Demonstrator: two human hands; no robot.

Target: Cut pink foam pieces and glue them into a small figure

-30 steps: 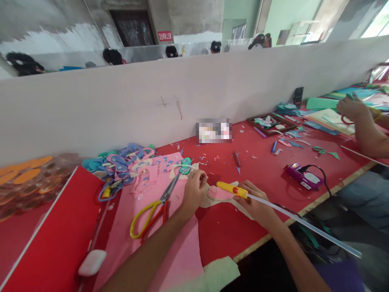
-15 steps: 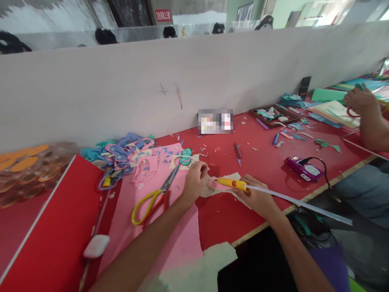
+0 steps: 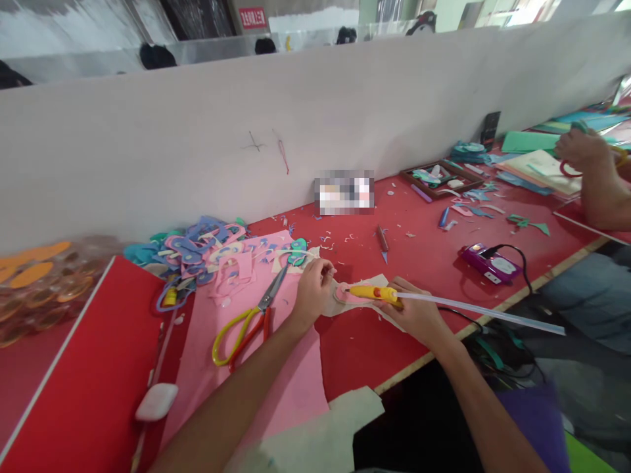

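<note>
My right hand [image 3: 417, 314] grips a yellow glue gun [image 3: 372, 293] with a long clear glue stick [image 3: 480, 310] trailing to the right. Its nozzle touches a small pink foam piece [image 3: 348, 294] lying on a cream scrap on the red table [image 3: 424, 259]. My left hand [image 3: 310, 289] pinches a small pale bit just left of that piece, fingers closed. Scissors with yellow and red handles [image 3: 246, 325] lie on a pink foam sheet [image 3: 276, 368] by my left wrist.
A heap of blue, pink and teal foam cut-outs [image 3: 207, 253] sits at the back left. A purple device with a black cable [image 3: 490, 263], a craft knife [image 3: 383, 240] and a wooden tray [image 3: 436, 180] lie to the right. Another person's hand [image 3: 584, 157] works at far right. A white partition [image 3: 296, 118] runs behind.
The glue gun nozzle has come down and left onto the pink piece. My left hand has stayed beside it. The view has tilted slightly downward.
</note>
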